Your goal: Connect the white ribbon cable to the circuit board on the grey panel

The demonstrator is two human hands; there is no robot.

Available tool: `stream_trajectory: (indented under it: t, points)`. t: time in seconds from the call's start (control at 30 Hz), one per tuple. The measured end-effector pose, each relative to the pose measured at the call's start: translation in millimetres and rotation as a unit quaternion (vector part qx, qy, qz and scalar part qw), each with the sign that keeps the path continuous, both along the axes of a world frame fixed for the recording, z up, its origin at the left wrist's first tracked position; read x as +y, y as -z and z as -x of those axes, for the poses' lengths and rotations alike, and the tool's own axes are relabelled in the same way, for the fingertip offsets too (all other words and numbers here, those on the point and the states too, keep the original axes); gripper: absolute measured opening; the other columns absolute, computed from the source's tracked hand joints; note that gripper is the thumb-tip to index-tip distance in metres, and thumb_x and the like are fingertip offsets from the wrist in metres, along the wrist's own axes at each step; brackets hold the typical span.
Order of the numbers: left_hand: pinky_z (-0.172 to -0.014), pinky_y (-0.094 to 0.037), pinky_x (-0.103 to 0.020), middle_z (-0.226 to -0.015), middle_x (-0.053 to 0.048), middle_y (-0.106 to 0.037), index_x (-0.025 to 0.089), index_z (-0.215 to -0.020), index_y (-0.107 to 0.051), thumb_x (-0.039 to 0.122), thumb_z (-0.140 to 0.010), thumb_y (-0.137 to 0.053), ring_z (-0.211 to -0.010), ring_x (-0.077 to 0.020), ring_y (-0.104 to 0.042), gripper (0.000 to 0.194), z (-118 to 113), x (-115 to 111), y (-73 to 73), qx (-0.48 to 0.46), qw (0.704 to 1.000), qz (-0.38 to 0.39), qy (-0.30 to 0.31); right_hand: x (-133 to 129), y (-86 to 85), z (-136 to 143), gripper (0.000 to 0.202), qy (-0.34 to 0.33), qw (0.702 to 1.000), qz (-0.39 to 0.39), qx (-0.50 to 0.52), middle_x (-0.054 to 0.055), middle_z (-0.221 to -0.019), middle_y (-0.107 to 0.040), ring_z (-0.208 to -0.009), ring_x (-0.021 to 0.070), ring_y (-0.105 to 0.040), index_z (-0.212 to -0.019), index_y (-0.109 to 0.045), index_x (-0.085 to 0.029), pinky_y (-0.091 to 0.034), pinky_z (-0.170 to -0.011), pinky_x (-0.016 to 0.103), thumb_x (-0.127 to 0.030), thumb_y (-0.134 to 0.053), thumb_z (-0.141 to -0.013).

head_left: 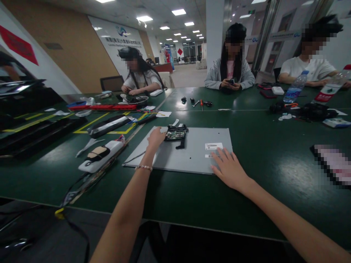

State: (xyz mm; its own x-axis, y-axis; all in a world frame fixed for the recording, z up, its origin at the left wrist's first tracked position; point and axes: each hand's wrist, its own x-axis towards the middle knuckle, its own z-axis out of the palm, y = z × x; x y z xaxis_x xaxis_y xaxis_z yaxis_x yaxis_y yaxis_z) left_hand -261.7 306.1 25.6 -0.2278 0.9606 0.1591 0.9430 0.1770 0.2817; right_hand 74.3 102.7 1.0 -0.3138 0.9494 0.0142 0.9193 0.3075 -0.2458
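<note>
A flat grey panel lies on the green table, with a small circuit board in a black frame near its far edge. My left hand is at the left side of that board, fingertips by its edge; whether they grip anything is hard to see. My right hand rests with spread fingers on the panel's right near corner, holding nothing. Beside its fingertips is a white label. A thin grey cable crosses the panel's left part.
Left of the panel sit a white power strip and a black bar. A screwdriver and small tools lie beyond it. A phone and bottles are at the right. Several people sit across the table.
</note>
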Motion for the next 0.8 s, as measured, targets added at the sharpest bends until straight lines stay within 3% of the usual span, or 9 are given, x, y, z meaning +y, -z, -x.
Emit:
stream_trajectory:
  t: [0.2,0.4,0.57,0.8]
  points:
    - [-0.098,-0.041,-0.059,-0.133,-0.024,-0.056,0.014,-0.134,-0.052,0.033,-0.088,-0.048,-0.124,-0.0402,-0.052,0.050,24,-18,-3.1,0.005,0.996,-0.013,-0.083,-3,0.6,-7,0.066,-0.003,1.000,0.006,0.000,0.012,-0.163,-0.022,-0.149,0.0341,-0.016,-0.154,-0.033,-0.021,-0.018,-0.117,0.055,-0.057,-0.028,-0.099]
    - [-0.101,-0.043,-0.044,-0.134,-0.021,-0.058,0.011,-0.136,-0.050,0.033,-0.091,-0.043,-0.126,-0.0331,-0.053,0.050,48,-13,5.5,-0.044,0.996,-0.003,-0.081,-5,0.9,-13,0.065,-0.013,1.000,0.005,0.014,0.011,-0.163,-0.023,-0.150,0.0325,-0.015,-0.154,-0.033,-0.022,-0.017,-0.118,0.054,-0.057,-0.031,-0.098]
    - [-0.100,-0.044,-0.039,-0.129,-0.017,-0.063,0.013,-0.132,-0.054,0.034,-0.092,-0.044,-0.122,-0.0306,-0.057,0.047,49,-10,10.9,-0.044,0.996,-0.036,-0.070,3,2.4,-27,0.062,-0.015,0.994,0.026,0.100,0.009,-0.160,-0.031,-0.148,0.0286,-0.022,-0.149,-0.043,-0.023,-0.021,-0.118,0.051,-0.056,-0.028,-0.099]
    - [-0.093,-0.047,-0.039,-0.119,-0.016,-0.068,0.015,-0.119,-0.063,0.030,-0.090,-0.044,-0.114,-0.0312,-0.061,0.037,39,-15,3.6,-0.048,0.995,-0.048,-0.079,35,6.3,-62,0.059,0.131,0.950,-0.027,0.283,0.012,-0.156,-0.038,-0.146,0.0270,-0.028,-0.144,-0.047,-0.020,-0.026,-0.117,0.047,-0.051,-0.034,-0.096]
